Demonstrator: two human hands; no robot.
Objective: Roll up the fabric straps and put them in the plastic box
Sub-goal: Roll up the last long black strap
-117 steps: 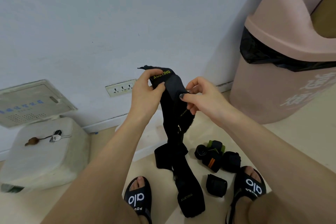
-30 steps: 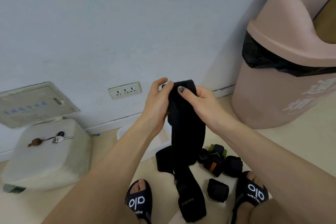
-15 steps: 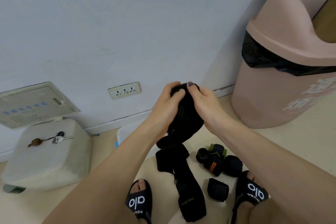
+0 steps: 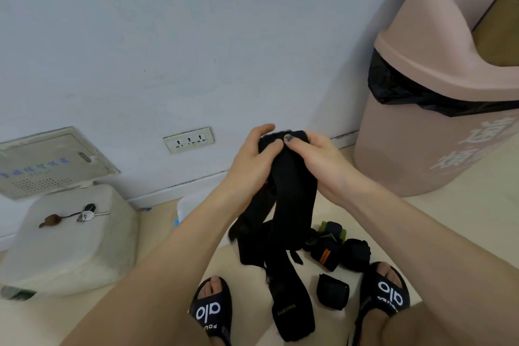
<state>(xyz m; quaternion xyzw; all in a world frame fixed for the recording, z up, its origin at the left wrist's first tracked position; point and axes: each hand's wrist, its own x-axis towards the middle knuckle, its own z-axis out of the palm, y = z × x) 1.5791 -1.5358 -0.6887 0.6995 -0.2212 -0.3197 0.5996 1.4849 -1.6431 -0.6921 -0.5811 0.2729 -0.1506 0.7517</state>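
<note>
Left hand (image 4: 254, 160) and right hand (image 4: 323, 161) both curled around top of black strap (image 4: 289, 194), fingers (image 4: 290, 142) pinching rolled end. Loose tail hanging to floor (image 4: 168, 236). Rolled straps (image 4: 334, 250) near sandals (image 4: 387, 293).

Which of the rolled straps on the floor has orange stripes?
The rolled strap in the middle of the cluster, left of the plain black roll; it alone shows orange stripes.

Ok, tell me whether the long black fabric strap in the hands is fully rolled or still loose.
Partly rolled. The long black fabric strap is bunched at the top between left hand and right hand; its tail hangs loose to the floor.
</note>
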